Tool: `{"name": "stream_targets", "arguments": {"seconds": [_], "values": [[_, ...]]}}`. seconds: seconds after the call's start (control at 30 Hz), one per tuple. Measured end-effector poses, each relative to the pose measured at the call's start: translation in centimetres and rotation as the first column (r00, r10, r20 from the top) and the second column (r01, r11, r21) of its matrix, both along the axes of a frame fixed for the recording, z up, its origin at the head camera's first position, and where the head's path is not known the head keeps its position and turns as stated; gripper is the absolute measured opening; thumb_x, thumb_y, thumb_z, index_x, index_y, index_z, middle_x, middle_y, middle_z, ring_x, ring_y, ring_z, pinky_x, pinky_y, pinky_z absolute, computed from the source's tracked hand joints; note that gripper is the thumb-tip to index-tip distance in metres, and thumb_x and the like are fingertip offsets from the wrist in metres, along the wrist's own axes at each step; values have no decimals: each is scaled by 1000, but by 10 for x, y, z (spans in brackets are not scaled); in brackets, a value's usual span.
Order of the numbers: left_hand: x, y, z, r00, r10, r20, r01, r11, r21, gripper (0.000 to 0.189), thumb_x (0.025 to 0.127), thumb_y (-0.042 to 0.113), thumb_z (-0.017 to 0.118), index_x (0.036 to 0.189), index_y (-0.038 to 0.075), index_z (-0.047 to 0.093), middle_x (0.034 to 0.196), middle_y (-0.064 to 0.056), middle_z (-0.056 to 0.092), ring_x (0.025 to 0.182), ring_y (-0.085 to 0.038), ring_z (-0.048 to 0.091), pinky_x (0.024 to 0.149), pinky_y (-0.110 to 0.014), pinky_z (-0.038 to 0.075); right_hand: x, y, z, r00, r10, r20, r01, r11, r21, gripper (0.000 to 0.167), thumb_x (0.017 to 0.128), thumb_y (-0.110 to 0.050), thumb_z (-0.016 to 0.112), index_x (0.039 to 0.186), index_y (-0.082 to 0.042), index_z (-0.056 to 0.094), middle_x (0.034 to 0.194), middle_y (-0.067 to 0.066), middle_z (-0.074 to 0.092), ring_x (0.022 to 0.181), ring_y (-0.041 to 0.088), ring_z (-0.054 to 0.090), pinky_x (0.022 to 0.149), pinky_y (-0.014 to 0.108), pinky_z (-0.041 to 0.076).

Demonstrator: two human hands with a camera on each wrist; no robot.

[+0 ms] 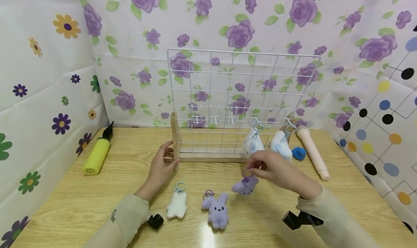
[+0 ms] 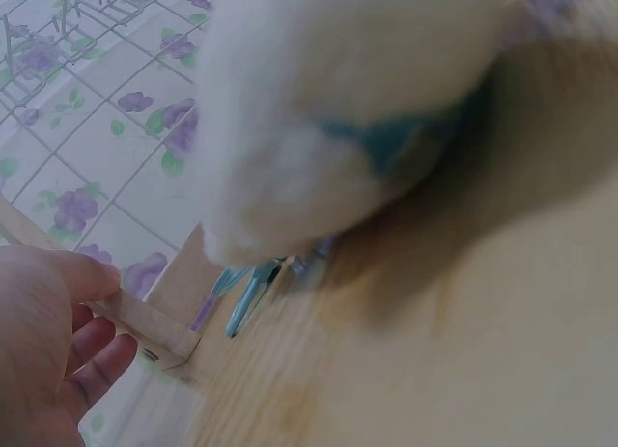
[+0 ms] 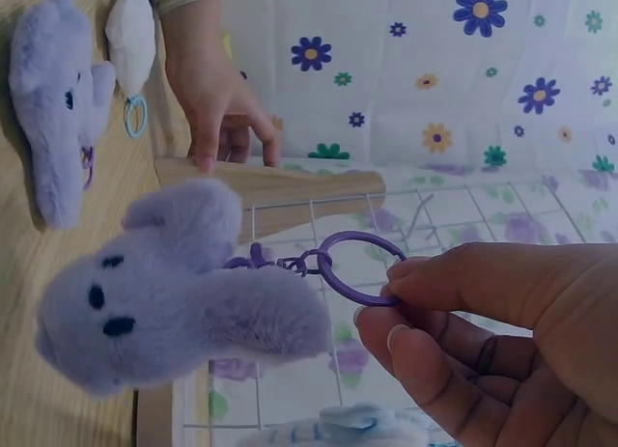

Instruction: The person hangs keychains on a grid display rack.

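My right hand pinches the purple ring of a purple plush bunny keychain between thumb and fingertips. The bunny hangs from it in front of the rack. At the rack's left end, my left hand grips the wooden upright, thumb on the near side. A second purple plush bunny and a white plush keychain with a light blue ring lie on the table between my arms. Two white-and-blue plush keychains hang from hooks on the white wire grid at right.
Several white hooks with no plush on them line the grid's left and middle. A yellow pump-like bottle lies at the table's left. To the right are a small blue toy and a pink tube. Patterned cloth surrounds the table.
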State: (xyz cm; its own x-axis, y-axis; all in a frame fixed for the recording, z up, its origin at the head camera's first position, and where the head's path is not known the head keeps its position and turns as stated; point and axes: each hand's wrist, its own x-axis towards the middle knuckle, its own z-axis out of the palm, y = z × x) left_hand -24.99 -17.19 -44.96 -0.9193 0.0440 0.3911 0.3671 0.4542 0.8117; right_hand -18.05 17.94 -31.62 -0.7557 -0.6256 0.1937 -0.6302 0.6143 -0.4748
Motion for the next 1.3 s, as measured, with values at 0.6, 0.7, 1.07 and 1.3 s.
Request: {"name": "stream_targets", "arguments": {"seconds": [0.6,0.7,1.07,1.3], "values": [[-1,-4,2,1000,-12,2,12,1000,-4,67,84,-4,69,142,3,37,117,-22,56,102,-33,59,83,-41,57,-19,-11,30,996,-70,-51,70,997,8,5,90,-10,66,94,-13,68,85,-4,66,73,3,57,62,21,51],[-1,-4,2,1000,-14,2,14,1000,-3,67,84,-4,69,142,3,37,117,-22,56,102,-33,59,83,-42,57,-23,-12,34,995,-80,-58,80,997,5,6,90,-9,65,95,-12,67,86,-2,66,75,6,58,65,22,52],[-1,-3,0,1000,-14,16,14,1000,2,67,84,-3,69,142,4,36,117,-21,56,103,-32,58,84,-41,57,-35,-20,48,987,-95,-130,99,995,27,5,91,-9,65,94,-12,66,90,-1,68,80,8,62,70,25,54],[-1,-2,-1,1000,-13,20,13,1000,6,67,84,-3,69,142,4,36,117,-21,56,103,-32,59,84,-42,56,-44,-23,55,972,-112,-208,113,994,-9,6,90,-6,65,94,-10,67,90,2,69,80,12,63,68,25,53]]}}
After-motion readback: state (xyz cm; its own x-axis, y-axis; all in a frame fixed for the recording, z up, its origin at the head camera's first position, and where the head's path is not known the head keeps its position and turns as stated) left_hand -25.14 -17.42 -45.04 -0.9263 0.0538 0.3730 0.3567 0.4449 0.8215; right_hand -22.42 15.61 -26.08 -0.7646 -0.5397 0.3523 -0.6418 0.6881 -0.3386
